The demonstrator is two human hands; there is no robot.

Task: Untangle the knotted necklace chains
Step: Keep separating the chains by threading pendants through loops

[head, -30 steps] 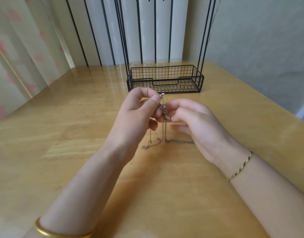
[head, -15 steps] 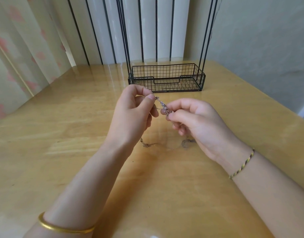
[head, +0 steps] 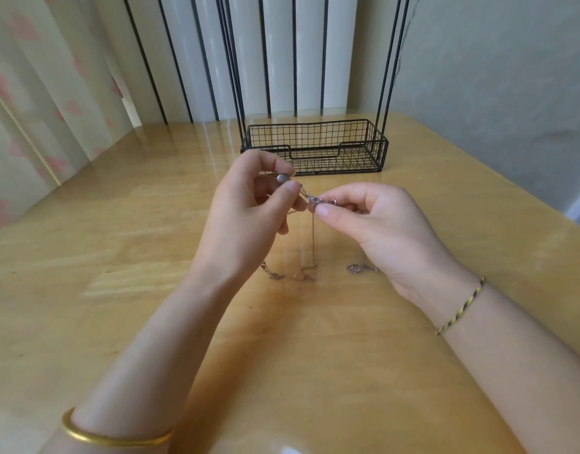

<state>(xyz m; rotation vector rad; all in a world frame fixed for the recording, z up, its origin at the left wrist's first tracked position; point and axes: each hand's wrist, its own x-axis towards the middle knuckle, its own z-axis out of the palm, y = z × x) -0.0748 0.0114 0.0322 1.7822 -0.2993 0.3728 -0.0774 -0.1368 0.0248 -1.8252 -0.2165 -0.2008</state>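
- Down at the lower left edge of the frame, a gold bangle [head: 115, 437] is sitting around the left forearm.
- Higher on the right side, a braided yellow-and-dark cord bracelet [head: 462, 306] is circling the right wrist.
- Both forearms are reaching over a glossy wooden table [head: 85, 290], which is filling most of the frame.
- Around the middle, the necklace chains [head: 313, 237] are hanging in one thin strand from the hands down to the table, with loose ends lying there between the two wrists.
- A small bunched piece [head: 354, 268] is lying just beside the heel of the right hand.
- Left of centre, the left hand [head: 246, 217] is hovering above the table, thumb and forefinger pinching the chain near a small round grey bead [head: 282, 178], the other fingers folding inward.
- Right of centre, the right hand [head: 380, 224] is pinching the knot [head: 315, 200] between thumb and forefinger, the remaining fingers curling towards the palm.
- The two pinches are sitting very close together; whether the fingertips are touching I cannot tell.
- Beyond the hands, a black wire basket [head: 315, 147] is standing on the table, thin black rods [head: 388, 60] rising from its ends to the top of the frame.
- Behind it, white ribbed panels [head: 279, 44] are filling the upper centre, a pink-patterned curtain [head: 36, 93] is hanging at upper left, and a pale wall [head: 495, 77] is taking up the upper right.
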